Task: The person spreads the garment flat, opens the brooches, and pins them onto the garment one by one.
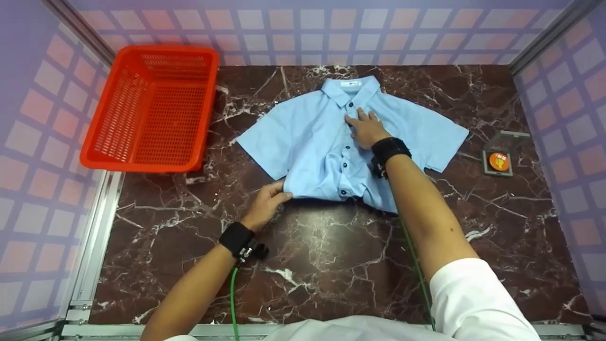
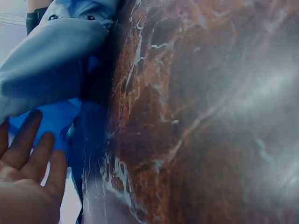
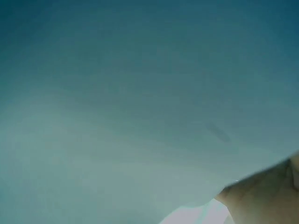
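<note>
So there's a dark red marbled bench [image 1: 326, 260], and a light blue short-sleeved button-up shirt [image 1: 312, 132] is spread across the middle of it, collar pointing away from the person, bottom part kinda rumpled. Off to the left, near the shirt's sleeve but apart from it, sits a red plastic basket [image 1: 142, 166] with mesh sides. Left hand [image 1: 266, 204] is pinching the shirt's bottom left corner, thumb on top. Right hand [image 1: 370, 131] lies on the shirt's front just below the collar, fingers spread and not gripping anything; its wrist view is basically blurry blue cloth. Both wrists wear black straps [image 1: 236, 239]. Over on the right there's a little hinged case [image 1: 487, 162] with an orange disc [image 1: 499, 161], then the shirt's tiny dark buttons [image 1: 345, 165].
</note>
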